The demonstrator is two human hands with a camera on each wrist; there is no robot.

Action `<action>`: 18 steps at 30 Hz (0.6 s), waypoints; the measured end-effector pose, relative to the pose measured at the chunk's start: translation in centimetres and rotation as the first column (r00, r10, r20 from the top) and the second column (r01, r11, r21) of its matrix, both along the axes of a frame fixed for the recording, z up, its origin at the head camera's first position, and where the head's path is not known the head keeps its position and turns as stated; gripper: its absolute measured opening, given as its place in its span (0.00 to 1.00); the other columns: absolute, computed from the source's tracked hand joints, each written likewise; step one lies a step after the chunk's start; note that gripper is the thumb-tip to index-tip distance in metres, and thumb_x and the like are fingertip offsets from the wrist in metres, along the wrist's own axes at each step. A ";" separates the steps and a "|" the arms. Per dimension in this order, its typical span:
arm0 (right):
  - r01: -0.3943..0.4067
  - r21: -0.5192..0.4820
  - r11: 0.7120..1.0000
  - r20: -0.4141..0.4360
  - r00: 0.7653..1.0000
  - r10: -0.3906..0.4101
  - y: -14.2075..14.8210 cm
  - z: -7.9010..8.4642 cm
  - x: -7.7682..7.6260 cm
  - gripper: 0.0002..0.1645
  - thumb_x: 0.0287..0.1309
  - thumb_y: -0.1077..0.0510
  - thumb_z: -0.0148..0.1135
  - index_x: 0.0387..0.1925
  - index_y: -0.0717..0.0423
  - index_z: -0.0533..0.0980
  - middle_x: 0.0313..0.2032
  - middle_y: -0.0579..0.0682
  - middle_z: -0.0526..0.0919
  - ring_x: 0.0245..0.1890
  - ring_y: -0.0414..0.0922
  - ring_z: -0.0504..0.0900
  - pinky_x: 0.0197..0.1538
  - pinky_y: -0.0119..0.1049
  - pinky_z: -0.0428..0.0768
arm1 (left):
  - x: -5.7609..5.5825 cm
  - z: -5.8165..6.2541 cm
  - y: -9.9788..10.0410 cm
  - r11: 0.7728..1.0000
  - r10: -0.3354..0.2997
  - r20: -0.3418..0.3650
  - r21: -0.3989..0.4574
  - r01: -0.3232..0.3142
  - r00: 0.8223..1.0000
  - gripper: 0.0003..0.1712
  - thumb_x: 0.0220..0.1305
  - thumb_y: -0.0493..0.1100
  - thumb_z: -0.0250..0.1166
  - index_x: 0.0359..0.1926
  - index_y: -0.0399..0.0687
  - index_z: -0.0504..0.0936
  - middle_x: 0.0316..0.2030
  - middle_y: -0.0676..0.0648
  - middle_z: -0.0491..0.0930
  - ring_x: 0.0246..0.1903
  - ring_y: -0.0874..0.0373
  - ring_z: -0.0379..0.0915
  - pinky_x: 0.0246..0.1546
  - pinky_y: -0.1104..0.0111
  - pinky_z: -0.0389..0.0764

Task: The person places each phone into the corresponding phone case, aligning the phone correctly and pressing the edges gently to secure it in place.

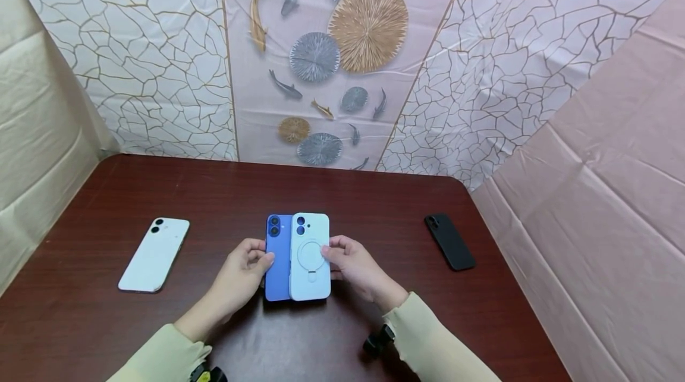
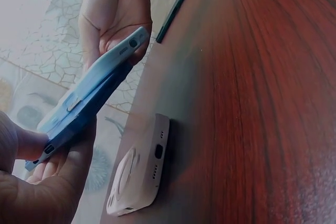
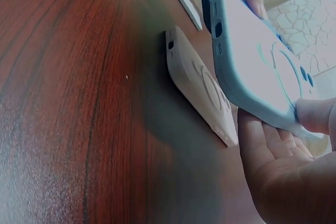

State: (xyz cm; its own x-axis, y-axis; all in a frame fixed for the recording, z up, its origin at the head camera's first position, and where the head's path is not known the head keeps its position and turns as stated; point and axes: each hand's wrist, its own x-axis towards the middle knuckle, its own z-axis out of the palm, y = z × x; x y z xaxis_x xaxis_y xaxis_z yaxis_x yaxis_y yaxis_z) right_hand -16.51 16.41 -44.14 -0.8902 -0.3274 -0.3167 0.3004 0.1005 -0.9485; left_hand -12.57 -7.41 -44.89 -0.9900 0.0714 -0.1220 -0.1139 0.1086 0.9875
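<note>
My left hand (image 1: pixel 242 272) grips a blue phone (image 1: pixel 277 275) by its left edge, thumb over the back and fingers beneath. With my right hand (image 1: pixel 357 266) I pinch the right edge of a light blue phone case (image 1: pixel 311 284) that has a ring on its back. The case overlaps the phone's right part, and blue shows through its camera holes. Both are raised over the table in the wrist views. Below them a pale pinkish phone case (image 3: pixel 197 82) with a ring lies on the table, hidden in the head view.
A white phone (image 1: pixel 154 256) lies to the left on the dark red wooden table (image 1: pixel 225 191). Over at the right is a black phone (image 1: pixel 449 242). Patterned cloth (image 1: pixel 160 60) hangs behind the table, with plain cloth (image 1: pixel 599 191) at the sides.
</note>
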 end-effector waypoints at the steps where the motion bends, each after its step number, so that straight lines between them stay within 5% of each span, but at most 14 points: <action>1: -0.002 0.001 1.000 0.002 1.000 0.002 0.0 0.0 0.0 0.17 0.69 0.55 0.56 0.50 0.64 0.70 0.40 0.56 0.84 0.39 0.47 0.84 0.42 0.43 0.82 | 0.0 0.0 0.1 1.000 -0.001 0.000 0.009 0.001 1.000 0.13 0.70 0.37 0.57 0.51 0.35 0.68 0.38 0.40 0.78 0.32 0.54 0.77 0.32 0.62 0.80; 18: -0.004 0.005 1.000 0.015 1.000 0.004 -0.6 -0.3 0.3 0.19 0.69 0.53 0.57 0.50 0.64 0.70 0.40 0.57 0.85 0.38 0.47 0.84 0.41 0.42 0.82 | 0.0 0.2 1.0 0.997 -0.010 0.023 0.081 0.008 1.000 0.12 0.72 0.36 0.55 0.51 0.35 0.66 0.38 0.40 0.78 0.31 0.55 0.76 0.30 0.64 0.80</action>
State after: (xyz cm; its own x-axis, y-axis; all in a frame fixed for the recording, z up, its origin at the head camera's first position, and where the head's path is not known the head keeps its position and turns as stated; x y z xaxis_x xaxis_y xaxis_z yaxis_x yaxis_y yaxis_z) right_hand -16.21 15.81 -44.39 -0.8841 -0.3292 -0.3316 0.3141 0.1066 -0.9434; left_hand -12.62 -6.41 -44.70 -0.9863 0.0905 -0.1382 -0.1361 0.0291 0.9903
